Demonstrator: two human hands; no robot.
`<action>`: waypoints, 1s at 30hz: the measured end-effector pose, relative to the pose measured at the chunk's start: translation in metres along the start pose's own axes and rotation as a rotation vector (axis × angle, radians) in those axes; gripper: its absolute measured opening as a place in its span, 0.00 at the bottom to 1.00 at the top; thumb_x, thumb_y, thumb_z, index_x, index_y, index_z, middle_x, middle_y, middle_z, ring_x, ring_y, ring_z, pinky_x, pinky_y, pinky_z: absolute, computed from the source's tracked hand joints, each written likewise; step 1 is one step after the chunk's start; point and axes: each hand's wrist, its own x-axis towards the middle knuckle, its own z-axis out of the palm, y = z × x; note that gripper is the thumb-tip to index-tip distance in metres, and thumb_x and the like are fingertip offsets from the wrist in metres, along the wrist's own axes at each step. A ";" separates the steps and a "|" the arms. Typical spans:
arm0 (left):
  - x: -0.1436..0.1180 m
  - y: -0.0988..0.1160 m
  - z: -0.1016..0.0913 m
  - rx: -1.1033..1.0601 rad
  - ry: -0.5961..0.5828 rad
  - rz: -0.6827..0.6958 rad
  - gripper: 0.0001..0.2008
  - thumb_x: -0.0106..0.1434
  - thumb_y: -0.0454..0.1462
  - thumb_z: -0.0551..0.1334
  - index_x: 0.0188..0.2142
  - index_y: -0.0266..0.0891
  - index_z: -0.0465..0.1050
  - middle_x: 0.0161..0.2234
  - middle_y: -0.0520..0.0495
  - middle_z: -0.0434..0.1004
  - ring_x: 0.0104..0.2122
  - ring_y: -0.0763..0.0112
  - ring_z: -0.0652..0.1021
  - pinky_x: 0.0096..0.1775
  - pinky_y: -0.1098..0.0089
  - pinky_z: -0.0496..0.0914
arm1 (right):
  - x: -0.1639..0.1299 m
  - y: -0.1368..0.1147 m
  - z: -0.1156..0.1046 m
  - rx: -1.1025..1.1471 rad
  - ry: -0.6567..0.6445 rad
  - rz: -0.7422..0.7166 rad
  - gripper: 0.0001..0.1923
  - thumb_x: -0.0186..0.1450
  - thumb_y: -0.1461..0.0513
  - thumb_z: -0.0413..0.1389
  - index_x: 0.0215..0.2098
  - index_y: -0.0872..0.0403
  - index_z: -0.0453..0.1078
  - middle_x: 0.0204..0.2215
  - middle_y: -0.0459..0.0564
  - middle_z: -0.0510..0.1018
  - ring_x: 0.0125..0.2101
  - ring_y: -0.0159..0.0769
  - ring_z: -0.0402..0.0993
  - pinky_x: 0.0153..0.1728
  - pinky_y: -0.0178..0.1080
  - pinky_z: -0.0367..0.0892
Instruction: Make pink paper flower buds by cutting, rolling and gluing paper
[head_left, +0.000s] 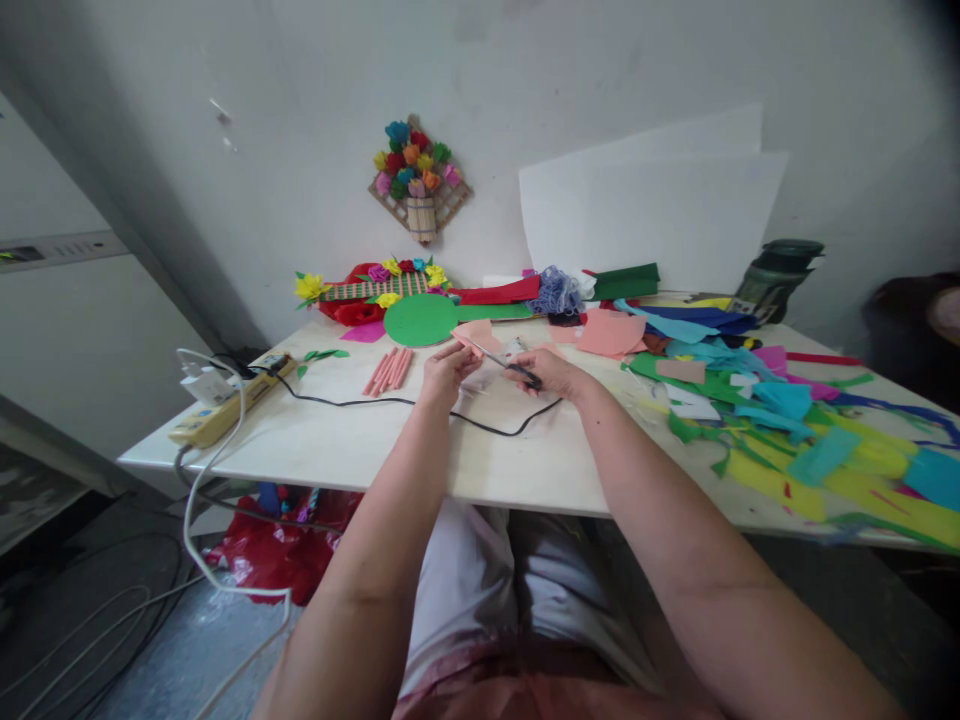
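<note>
My right hand (pixel 551 373) is closed round the black handles of a pair of scissors (pixel 527 377), whose blades point left toward my other hand. Fingers pinched, my left hand (pixel 450 370) holds a small piece of pink paper (pixel 466 341) by the blades; whether the blades touch it I cannot tell. Several rolled pink paper strips (pixel 388 371) lie on the table to the left of my left hand. Just behind both hands is a green paddle-shaped cutout (pixel 421 319) with a round head and a long handle.
Paper scraps (pixel 795 420) in many colours cover the right of the table (pixel 517 475). A dark bottle (pixel 776 280) stands at the back right. A power strip (pixel 229 400) sits at the left, and a black cable (pixel 352 402) runs across in front of the hands.
</note>
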 end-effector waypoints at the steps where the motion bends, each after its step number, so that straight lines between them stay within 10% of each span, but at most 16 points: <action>1: 0.000 0.000 0.000 0.004 0.000 -0.002 0.13 0.41 0.30 0.68 0.30 0.31 0.75 0.25 0.45 0.77 0.25 0.73 0.75 0.38 0.67 0.72 | 0.000 0.001 0.000 -0.001 -0.005 -0.002 0.06 0.59 0.64 0.56 0.25 0.59 0.66 0.12 0.42 0.65 0.12 0.22 0.57 0.12 0.27 0.55; 30: -0.003 0.001 0.003 0.022 -0.013 0.000 0.13 0.44 0.30 0.68 0.32 0.30 0.75 0.25 0.46 0.76 0.25 0.75 0.75 0.40 0.66 0.71 | 0.001 -0.001 0.003 -0.022 0.051 -0.024 0.02 0.59 0.67 0.56 0.31 0.59 0.68 0.12 0.39 0.64 0.11 0.21 0.56 0.11 0.26 0.55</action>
